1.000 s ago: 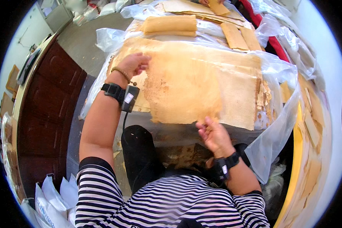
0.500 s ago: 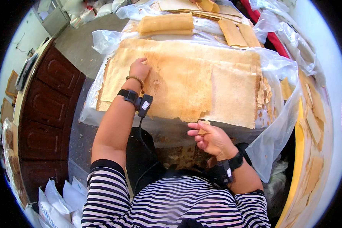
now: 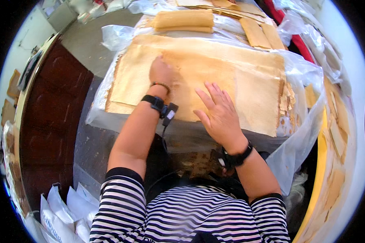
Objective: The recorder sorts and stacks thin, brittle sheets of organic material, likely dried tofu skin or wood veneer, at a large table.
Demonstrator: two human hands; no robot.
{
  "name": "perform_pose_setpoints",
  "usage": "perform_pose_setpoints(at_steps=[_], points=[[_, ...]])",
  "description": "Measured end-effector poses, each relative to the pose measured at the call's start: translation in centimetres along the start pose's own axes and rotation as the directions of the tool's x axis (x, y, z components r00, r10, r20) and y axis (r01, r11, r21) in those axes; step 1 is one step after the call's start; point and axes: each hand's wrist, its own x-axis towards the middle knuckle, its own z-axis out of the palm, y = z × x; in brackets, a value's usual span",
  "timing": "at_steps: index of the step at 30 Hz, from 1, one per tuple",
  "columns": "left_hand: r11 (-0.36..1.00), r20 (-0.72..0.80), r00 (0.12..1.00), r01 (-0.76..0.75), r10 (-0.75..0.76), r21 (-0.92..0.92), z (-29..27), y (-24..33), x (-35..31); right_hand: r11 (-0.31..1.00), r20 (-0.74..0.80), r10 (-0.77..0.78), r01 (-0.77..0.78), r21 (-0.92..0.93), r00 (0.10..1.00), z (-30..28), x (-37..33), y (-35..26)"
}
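A wide stack of thin, tan sheets with ragged edges (image 3: 257, 97) lies in front of me; I cannot tell what they are made of. On its left half rests my left hand (image 3: 161, 72), smeared by motion, so its fingers do not show clearly. My right hand (image 3: 221, 115) is over the near middle of the top sheet, palm down with fingers spread. Nothing shows in it, though its underside is hidden. Both wrists wear black straps with small devices, and a beaded bracelet (image 3: 161, 86) circles the left one.
Clear plastic sheeting (image 3: 302, 137) lies under the stack and hangs off the right side. Folded tan sheets (image 3: 184, 20) sit beyond it. A dark wooden cabinet (image 3: 48, 113) stands at left, with white sacks (image 3: 61, 206) below. Sheet pieces (image 3: 336, 182) line the right ledge.
My right hand has moved up from the sheet's near edge onto its surface, fingers now spread; the small tan scrap it held is out of sight. My left hand has shifted slightly right.
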Motion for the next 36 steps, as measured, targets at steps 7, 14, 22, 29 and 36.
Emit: perform_pose_setpoints(at_steps=[7,14,22,29,36], points=[[0.935,-0.194,0.937,-0.322,0.291,-0.15,-4.3,-2.2,-1.4,0.956,0.09,0.094,-0.065,-0.287,0.991,7.1,0.5,3.1],[0.977,-0.074,0.982,0.181,-0.173,0.11,-16.3,-11.8,-1.6,0.955,0.084,0.087,-0.059,-0.289,0.993,7.0,1.2,2.7],[0.957,0.178,0.946,0.283,-0.269,-0.056,-14.7,-12.9,0.3,0.955,0.078,0.092,-0.066,-0.289,0.993,7.4,1.4,2.7],[0.45,0.557,0.767,0.64,-0.319,-0.623,-15.6,-10.5,-0.4,0.937,0.113,0.155,-0.11,-0.333,0.981,7.1,1.0,3.2],[0.33,0.246,0.949,0.3,-0.196,-0.895,-16.8,-3.7,-3.7,0.95,0.066,0.133,-0.109,-0.292,0.989,8.3,1.2,3.0]])
